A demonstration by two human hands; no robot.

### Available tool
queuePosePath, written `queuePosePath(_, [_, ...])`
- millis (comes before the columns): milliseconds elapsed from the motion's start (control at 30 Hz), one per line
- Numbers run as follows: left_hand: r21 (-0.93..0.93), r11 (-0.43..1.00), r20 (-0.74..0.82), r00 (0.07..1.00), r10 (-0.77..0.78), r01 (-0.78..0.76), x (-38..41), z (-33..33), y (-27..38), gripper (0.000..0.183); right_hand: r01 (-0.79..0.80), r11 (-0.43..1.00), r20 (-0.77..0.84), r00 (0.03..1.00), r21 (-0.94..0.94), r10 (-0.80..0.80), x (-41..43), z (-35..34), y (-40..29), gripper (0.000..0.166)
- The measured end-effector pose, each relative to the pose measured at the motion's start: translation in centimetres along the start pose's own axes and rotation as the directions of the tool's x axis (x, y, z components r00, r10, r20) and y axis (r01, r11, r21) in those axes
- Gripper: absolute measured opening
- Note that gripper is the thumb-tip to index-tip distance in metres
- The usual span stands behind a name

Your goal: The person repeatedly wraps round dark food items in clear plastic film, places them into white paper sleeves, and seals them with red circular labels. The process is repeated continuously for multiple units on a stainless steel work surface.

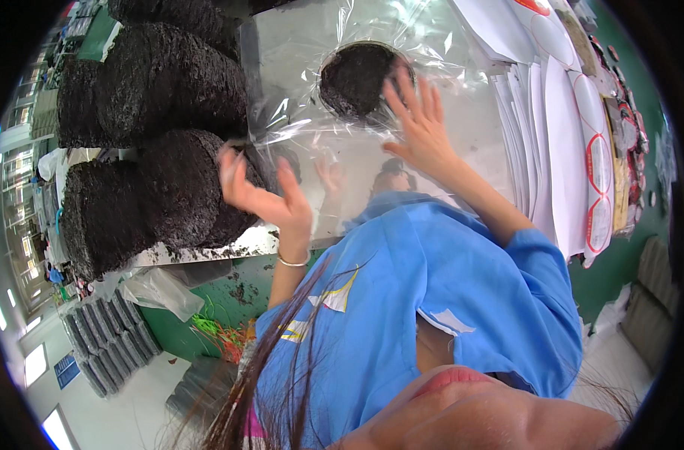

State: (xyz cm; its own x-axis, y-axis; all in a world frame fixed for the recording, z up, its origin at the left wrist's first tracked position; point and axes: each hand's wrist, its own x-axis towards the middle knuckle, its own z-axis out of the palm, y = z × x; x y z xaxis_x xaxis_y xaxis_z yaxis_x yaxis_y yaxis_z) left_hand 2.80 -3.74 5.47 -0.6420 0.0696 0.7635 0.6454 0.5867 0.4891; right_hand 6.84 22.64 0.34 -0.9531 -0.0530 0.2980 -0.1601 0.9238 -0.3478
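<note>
A round dark cake of what looks like dried seaweed [353,81] lies beneath clear plastic film [302,107] on a shiny metal work surface [342,219]. Spread and blurred, the fingers of my right hand [423,124] are over the right edge of this cake; whether they press on the film cannot be told. My left hand [268,197], with a bangle at its wrist, has its fingers apart. It is beside the near end of a row of stacked seaweed cakes [184,191], with nothing seen in it. More stacked cakes [167,84] lie behind that row.
Stacked white sheets [522,146] and printed labels with red ovals [598,185] line the right side. A loose plastic bag [161,292] hangs at the left table edge near green and orange ties [223,332]. Dark packed bundles [111,337] stand lower left.
</note>
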Motion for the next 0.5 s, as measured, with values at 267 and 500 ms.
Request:
queuePosePath(267, [-0.353,0.715,0.501,0.768,-0.399,0.603,-4.7,5.2,-0.1,0.094,0.023,0.993,-0.133,0.991,0.115,-0.008,6.9,5.4,1.2,0.038])
queuePosePath(500, [-0.642,0.569,0.374,0.858,-0.352,0.513,1.3,15.4,-3.6,0.078,-0.012,1.000,0.200,0.980,0.017,0.008,5.8,4.4,3.7,0.033])
